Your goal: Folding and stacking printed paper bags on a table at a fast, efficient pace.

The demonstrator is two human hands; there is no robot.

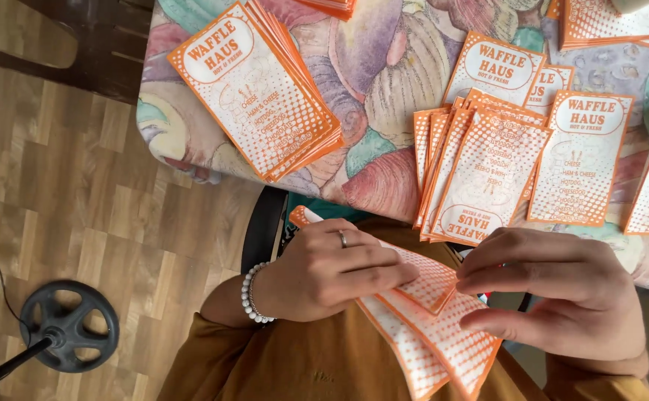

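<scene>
The orange-and-white printed paper sleeve (pixel 443 334) is in the lower middle of the frame, held above the person's lap, below the table (pixel 384 67) edge. Its long axis runs from upper left down to lower right. The left hand (pixel 324 271) lies on its upper left part, fingers (pixel 384 276) closed on a folded corner. The right hand (pixel 562 293) is at the lower right end, fingers pinching the edge there. Both hands touch it, one on each end. On the table above, a fanned bundle of the same sleeves (pixel 476 174) lies just beside the edge, and a thick stack (pixel 257 89) is at the upper left.

Shell-patterned table (pixel 384 67) under orange paper sleeves (pixel 261 93)
</scene>
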